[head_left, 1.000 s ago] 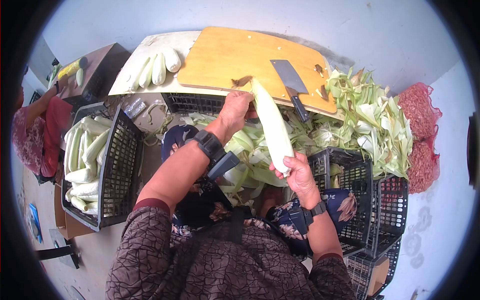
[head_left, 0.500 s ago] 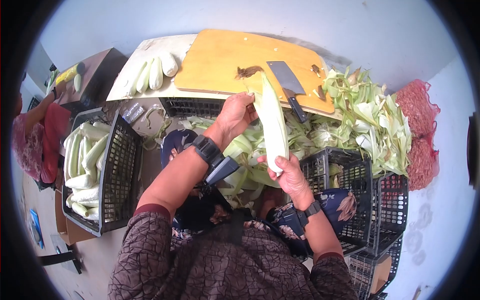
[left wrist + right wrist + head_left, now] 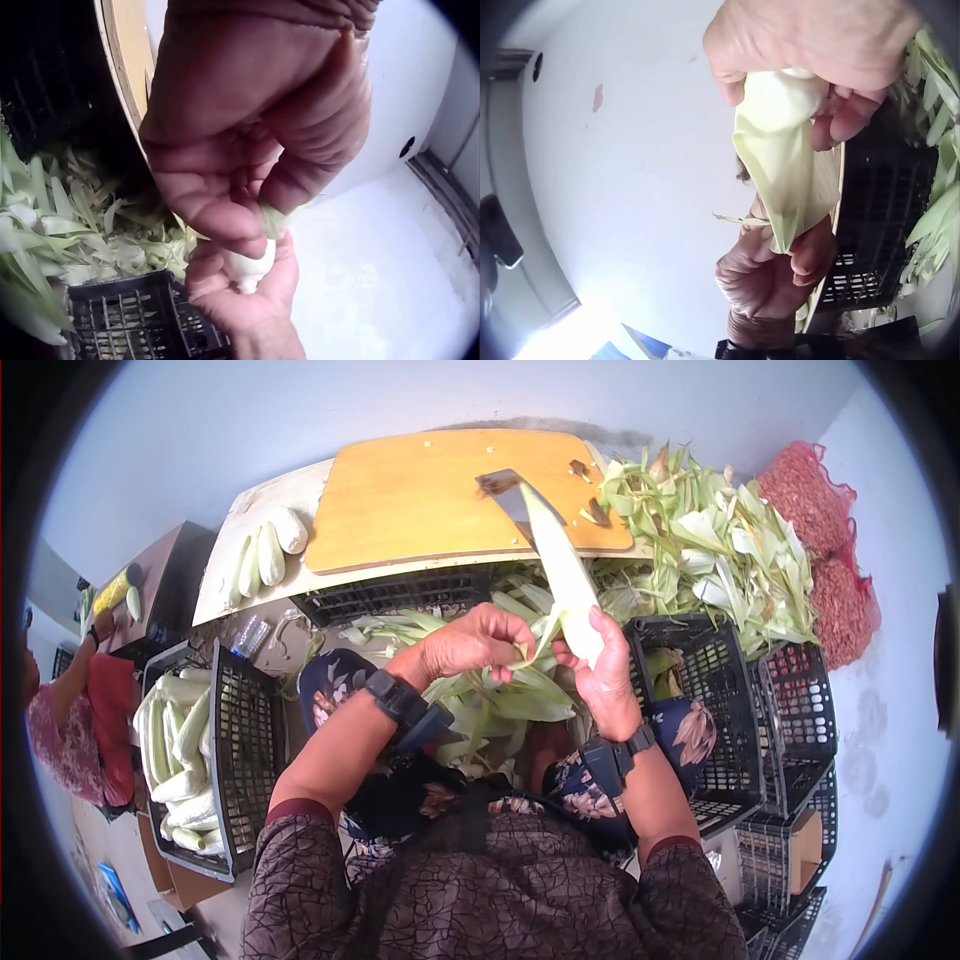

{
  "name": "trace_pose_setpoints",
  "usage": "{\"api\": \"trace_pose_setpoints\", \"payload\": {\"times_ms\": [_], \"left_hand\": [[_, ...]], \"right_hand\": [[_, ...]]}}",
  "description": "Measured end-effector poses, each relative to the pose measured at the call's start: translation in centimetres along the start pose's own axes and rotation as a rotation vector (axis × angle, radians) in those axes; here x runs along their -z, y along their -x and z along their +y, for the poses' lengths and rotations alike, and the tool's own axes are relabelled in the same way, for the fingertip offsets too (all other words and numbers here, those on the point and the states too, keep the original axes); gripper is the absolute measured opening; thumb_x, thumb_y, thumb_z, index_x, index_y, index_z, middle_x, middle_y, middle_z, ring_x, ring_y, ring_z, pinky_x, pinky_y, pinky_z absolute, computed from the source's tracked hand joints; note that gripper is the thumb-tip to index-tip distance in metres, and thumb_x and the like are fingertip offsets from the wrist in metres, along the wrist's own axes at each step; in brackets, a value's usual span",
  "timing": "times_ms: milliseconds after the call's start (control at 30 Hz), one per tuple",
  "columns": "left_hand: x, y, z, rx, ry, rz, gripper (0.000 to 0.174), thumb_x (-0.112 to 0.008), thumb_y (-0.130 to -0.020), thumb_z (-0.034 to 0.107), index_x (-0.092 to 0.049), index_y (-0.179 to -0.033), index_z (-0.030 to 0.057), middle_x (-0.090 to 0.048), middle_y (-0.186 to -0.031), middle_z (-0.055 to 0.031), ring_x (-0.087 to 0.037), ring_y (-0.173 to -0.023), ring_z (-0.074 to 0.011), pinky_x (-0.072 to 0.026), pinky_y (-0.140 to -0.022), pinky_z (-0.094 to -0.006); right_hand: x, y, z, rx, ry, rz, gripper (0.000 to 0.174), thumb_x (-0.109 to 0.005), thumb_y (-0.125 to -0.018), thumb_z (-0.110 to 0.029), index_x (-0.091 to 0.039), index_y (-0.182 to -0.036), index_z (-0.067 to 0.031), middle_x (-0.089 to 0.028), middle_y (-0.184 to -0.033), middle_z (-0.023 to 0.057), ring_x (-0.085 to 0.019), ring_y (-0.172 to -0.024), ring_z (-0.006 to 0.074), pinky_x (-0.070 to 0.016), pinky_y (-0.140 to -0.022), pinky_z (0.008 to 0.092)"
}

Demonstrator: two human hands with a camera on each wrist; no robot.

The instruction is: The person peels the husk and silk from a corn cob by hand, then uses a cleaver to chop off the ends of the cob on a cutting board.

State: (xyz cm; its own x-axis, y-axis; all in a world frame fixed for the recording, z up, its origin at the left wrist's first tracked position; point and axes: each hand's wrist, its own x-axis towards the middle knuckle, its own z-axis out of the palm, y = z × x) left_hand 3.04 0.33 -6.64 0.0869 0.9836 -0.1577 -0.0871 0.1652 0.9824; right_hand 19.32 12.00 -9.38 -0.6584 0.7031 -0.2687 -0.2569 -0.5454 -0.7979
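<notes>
My right hand (image 3: 606, 672) grips the thick stem end of a pale ear of corn (image 3: 562, 565), still in thin husk, its silk-tipped end pointing up and away. With thumb and fingertips, my left hand (image 3: 478, 643) pinches a husk leaf (image 3: 786, 196) that is pulled down from the ear toward me. In the left wrist view the rounded stem end of the ear (image 3: 250, 270) lies in the right palm. Behind the ear's tip, a cleaver (image 3: 508, 500) on the yellow cutting board (image 3: 400, 500) is partly covered in the head view.
Several peeled ears (image 3: 268, 555) lie on the table's left part. A black crate (image 3: 245, 750) full of ears stands at left. Stripped husks (image 3: 720, 550) are heaped at right, beside red mesh sacks (image 3: 815, 500) and more black crates (image 3: 700, 730). Another person (image 3: 75, 720) sits far left.
My left hand has drawn a husk leaf down from the ear's tip to near its stem end. The head view has shifted, so the board appears further left.
</notes>
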Motion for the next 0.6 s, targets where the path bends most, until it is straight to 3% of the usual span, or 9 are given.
{"api": "trace_pose_setpoints", "payload": {"times_ms": [167, 233, 300, 400, 600], "left_hand": [[-0.1, 0.2, -0.3, 0.021, 0.02, -0.202, 0.01, -0.056, -0.08, 0.005, -0.062, -0.086, 0.0002, -0.061, -0.073, -0.0032, -0.06, -0.058, -0.0103, -0.0484, -0.053, -0.0221], [0.9, 0.9, 0.9, 0.133, -0.08, -0.095, 0.019, -0.06, -0.083, 0.017, -0.063, -0.091, 0.0, -0.062, -0.074, -0.0037, -0.06, -0.061, -0.0112, -0.0493, -0.054, -0.0228], [2.4, 1.0, 1.1, 0.016, -0.131, 0.106, 0.038, -0.052, -0.088, 0.036, -0.063, -0.095, 0.0004, -0.062, -0.074, -0.0043, -0.059, -0.067, -0.0102, -0.0473, -0.057, -0.0219], [3.5, 0.5, 0.2, -0.062, 0.014, 0.508, 0.042, -0.051, -0.088, 0.04, -0.057, -0.103, 0.0003, -0.061, -0.084, -0.0043, -0.058, -0.076, -0.0113, -0.0454, -0.07, -0.022], [1.4, -0.7, -0.5, -0.095, 0.413, 0.452, 0.039, -0.051, -0.089, 0.034, -0.049, -0.11, 0.0006, -0.058, -0.099, -0.0091, -0.058, -0.089, -0.0178, -0.0471, -0.079, -0.0321]], "right_hand": [[-0.1, 0.7, 0.2, 0.035, 0.123, 0.0, 0.037, -0.06, -0.076, -0.028, -0.059, -0.096, 0.0036, -0.063, -0.078, 0.0091, -0.061, -0.059, 0.0172, -0.048, -0.052, 0.0252], [-0.2, 0.9, -0.3, 0.07, 0.201, -0.075, 0.038, -0.06, -0.076, -0.027, -0.059, -0.095, 0.0052, -0.062, -0.079, 0.0099, -0.06, -0.057, 0.0171, -0.0474, -0.052, 0.0246], [-0.5, 1.2, -0.9, 0.093, 0.222, -0.114, 0.037, -0.061, -0.075, -0.026, -0.059, -0.095, 0.0059, -0.062, -0.079, 0.0099, -0.06, -0.058, 0.0162, -0.0471, -0.052, 0.0241], [-1.1, 1.6, -0.8, 0.132, 0.311, -0.172, 0.036, -0.062, -0.075, -0.023, -0.058, -0.094, 0.0072, -0.062, -0.079, 0.0095, -0.059, -0.061, 0.0134, -0.0462, -0.054, 0.0228], [-1.9, 1.8, -0.4, 0.265, 0.664, -0.232, 0.031, -0.06, -0.079, -0.019, -0.058, -0.094, 0.007, -0.062, -0.08, 0.0085, -0.053, -0.064, 0.0079, -0.044, -0.059, 0.0219]]}}
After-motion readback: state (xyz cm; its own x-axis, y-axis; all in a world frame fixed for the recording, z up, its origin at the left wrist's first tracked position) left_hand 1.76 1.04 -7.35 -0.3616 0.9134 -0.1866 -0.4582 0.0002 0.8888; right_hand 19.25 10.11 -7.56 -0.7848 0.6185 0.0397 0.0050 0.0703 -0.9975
